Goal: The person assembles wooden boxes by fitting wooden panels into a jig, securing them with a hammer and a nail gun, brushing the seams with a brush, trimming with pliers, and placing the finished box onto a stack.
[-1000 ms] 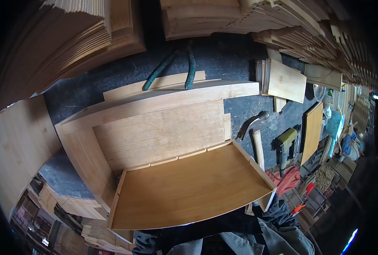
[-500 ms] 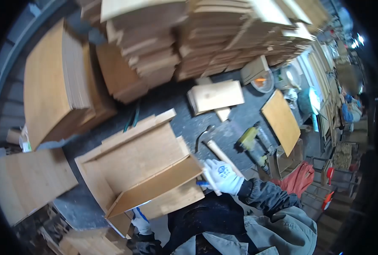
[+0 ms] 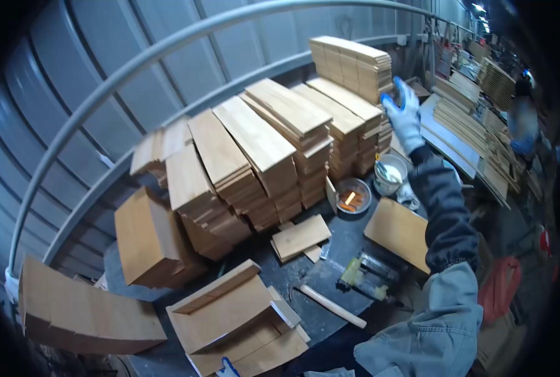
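My right hand (image 3: 404, 116), in a white glove with blue on the fingers, is stretched out at the upper right. Its fingers are apart and nothing is in them. It is beside the end of a tall stack of thin wooden boards (image 3: 352, 66); I cannot tell whether it touches them. Of my left hand (image 3: 227, 367) only a gloved bit shows at the bottom edge, against the near side of a partly built wooden box (image 3: 223, 308). Its grip is hidden. A hammer (image 3: 331, 306) lies right of the box, by a yellow-green tool, perhaps a nail gun (image 3: 361, 276).
Several board stacks (image 3: 255, 135) line the back of the dark table (image 3: 330, 251). A bowl with orange-brown pieces (image 3: 353, 196), a white tub (image 3: 390, 176) and a flat panel (image 3: 396, 232) are on the right. A metal rail (image 3: 135, 66) curves behind. Someone in blue is far right.
My right hand has left the box and reached up and forward to the far stack. The view has tilted up, showing the wall. My left hand stays by the box.
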Demonstrator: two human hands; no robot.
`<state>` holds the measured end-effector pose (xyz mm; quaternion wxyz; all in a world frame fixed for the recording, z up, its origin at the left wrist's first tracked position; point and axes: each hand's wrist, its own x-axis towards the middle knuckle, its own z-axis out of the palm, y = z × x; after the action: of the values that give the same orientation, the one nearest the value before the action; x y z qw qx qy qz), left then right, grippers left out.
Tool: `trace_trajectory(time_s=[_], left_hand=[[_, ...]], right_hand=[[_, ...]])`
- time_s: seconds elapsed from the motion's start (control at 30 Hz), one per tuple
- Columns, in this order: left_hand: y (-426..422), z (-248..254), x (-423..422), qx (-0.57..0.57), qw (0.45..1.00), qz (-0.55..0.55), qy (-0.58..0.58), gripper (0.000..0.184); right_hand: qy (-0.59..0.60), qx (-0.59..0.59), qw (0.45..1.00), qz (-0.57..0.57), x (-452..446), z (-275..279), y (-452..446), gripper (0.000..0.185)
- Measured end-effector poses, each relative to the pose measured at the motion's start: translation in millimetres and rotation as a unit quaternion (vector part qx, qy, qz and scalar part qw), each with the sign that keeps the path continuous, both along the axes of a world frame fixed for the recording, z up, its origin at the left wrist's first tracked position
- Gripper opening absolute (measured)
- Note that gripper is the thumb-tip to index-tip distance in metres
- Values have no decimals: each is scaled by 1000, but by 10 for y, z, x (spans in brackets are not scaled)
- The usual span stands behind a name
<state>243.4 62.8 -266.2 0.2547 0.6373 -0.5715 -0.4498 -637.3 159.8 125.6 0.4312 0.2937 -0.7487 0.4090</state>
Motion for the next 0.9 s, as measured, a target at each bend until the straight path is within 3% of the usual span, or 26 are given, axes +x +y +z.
trace_trajectory(time_s=[0.07,0.1,0.17,0.23,0.3,0.37,0.57,0.67,0.77,0.8,0.87,0.9], left_hand=[[127,277,-157,-40,997,23,-57,59],[166,471,-268,-50,996,39,-54,59],[312,917,-570,-12,995,103,-4,64],[494,899,-641,4,987,159,32,66],[616,774,-533,-111,964,186,155,69],[832,956,-500,-142,959,201,143,69],[1020,2465,-1056,-270,936,207,89,67],[869,2801,-1144,-320,922,189,109,67],[766,3103,-1260,-376,912,125,107,70],[731,3303,-1373,-405,905,94,86,72],[582,3440,-1524,-432,897,54,75,75],[498,3474,-1597,-466,883,15,55,72]], right_hand=[[-37,73,993,-86,-368,448,-110,72],[-34,62,995,-71,-494,621,-170,72],[-128,192,959,-164,-725,857,-315,80],[-172,206,949,-166,-1006,901,-462,85],[-218,216,939,-153,-1176,907,-581,85],[-252,198,934,-157,-1268,860,-688,79],[-147,273,932,-188,-1374,887,-680,63],[-59,308,932,-180,-1303,915,-548,48],[26,6,999,-21,-1595,818,-413,33],[25,8,999,-28,-1288,894,-290,33],[-23,-226,959,169,-573,946,100,24],[-46,-285,932,221,-475,835,351,27]])
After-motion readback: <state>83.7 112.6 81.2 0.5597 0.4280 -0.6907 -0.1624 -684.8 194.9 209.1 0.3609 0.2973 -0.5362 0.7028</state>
